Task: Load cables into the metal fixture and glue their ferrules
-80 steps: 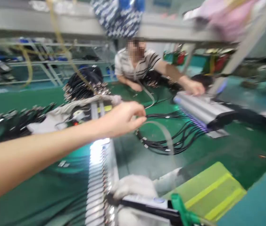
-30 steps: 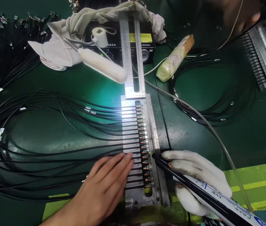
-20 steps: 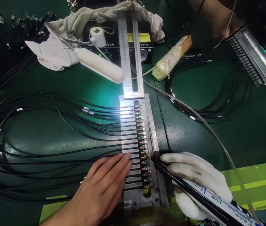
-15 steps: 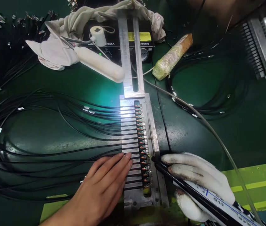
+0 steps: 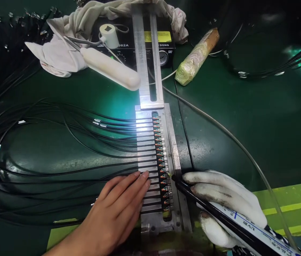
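1. Nearest, at left, we are seeing the bare left hand (image 5: 121, 209) resting with its fingers stretched flat over black cables (image 5: 113, 124), covering rather than gripping them.
2. At near right, the gloved right hand (image 5: 225, 199) is curling around a pen-shaped dispenser (image 5: 220, 216); its tip is pointing left at a row of connectors (image 5: 161, 149), and we are not able to tell whether it is touching.
3. In the middle, the connectors are lying side by side in a metal fixture (image 5: 173, 142), their cables looping away left.
4. Farther, a white wand (image 5: 110, 68) is slanting at left, and a wrapped block (image 5: 197, 58) is lying at right.
5. Farthest, a cloth (image 5: 62, 60) is draping around a black box (image 5: 129, 58).
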`<state>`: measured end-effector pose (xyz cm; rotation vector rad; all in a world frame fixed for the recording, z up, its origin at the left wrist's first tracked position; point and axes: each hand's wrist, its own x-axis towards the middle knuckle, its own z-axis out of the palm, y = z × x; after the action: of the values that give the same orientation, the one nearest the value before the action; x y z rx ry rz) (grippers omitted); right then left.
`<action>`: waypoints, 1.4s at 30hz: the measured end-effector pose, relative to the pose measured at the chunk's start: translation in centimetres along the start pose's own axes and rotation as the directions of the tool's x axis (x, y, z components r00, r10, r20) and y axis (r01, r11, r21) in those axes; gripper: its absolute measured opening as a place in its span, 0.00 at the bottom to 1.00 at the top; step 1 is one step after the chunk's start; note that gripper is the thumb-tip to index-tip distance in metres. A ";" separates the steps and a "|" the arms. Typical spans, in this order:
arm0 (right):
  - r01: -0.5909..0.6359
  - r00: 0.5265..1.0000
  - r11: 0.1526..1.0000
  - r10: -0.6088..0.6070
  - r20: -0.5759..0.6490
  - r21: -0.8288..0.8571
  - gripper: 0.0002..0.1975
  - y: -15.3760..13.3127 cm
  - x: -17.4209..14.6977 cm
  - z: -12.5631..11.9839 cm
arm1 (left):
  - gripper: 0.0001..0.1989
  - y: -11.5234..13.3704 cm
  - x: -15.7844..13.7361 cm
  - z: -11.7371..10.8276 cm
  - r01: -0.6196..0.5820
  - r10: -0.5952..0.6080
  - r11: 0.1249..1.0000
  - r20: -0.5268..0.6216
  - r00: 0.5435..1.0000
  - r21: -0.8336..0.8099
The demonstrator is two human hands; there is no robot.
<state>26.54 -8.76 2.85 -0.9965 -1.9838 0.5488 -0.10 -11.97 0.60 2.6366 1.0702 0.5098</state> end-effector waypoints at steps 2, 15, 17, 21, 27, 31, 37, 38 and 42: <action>-0.002 1.000 1.000 0.002 0.006 0.006 0.09 0.1 0.0 0.0 | 0.26 0.0 0.0 0.1 0.000 0.000 1.000 0.001 1.000 -0.002; 0.011 1.000 0.997 -0.011 -0.002 0.074 0.13 0.4 -0.1 0.0 | 0.26 -0.1 -0.2 0.2 0.005 -0.005 1.000 0.005 1.000 -0.017; 0.020 1.000 0.997 -0.019 -0.008 0.073 0.13 0.2 0.1 0.0 | 0.26 -0.1 -0.1 0.1 0.006 -0.006 1.000 0.012 1.000 -0.016; -0.003 1.000 0.998 0.003 -0.009 0.056 0.12 0.0 0.2 0.0 | 0.26 -0.1 -0.1 0.0 0.012 -0.012 1.000 0.017 1.000 -0.016; 0.012 1.000 1.000 -0.012 -0.012 0.020 0.10 0.0 0.1 0.0 | 0.26 -0.1 -0.1 -0.1 0.005 -0.005 1.000 0.010 1.000 -0.011; 0.008 1.000 1.000 -0.008 -0.019 0.000 0.09 0.0 0.1 0.0 | 0.26 -0.1 0.0 0.1 0.013 -0.013 1.000 0.018 1.000 -0.014; -0.015 1.000 1.000 0.016 -0.011 0.006 0.09 -0.1 0.1 -0.1 | 0.26 -0.1 0.0 0.1 0.018 -0.018 1.000 0.020 1.000 -0.005; -0.016 1.000 1.000 0.016 -0.008 0.007 0.09 -0.1 0.2 -0.1 | 0.25 -0.1 -0.1 0.1 0.018 -0.017 1.000 0.019 1.000 -0.006; -0.007 1.000 1.000 0.007 0.011 -0.014 0.08 -0.1 0.4 -0.2 | 0.25 -0.1 0.0 0.1 0.020 -0.020 1.000 0.003 1.000 -0.009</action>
<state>26.52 -8.52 3.18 -1.0110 -1.9970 0.5464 -0.15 -11.93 0.46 2.6150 1.0900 0.5050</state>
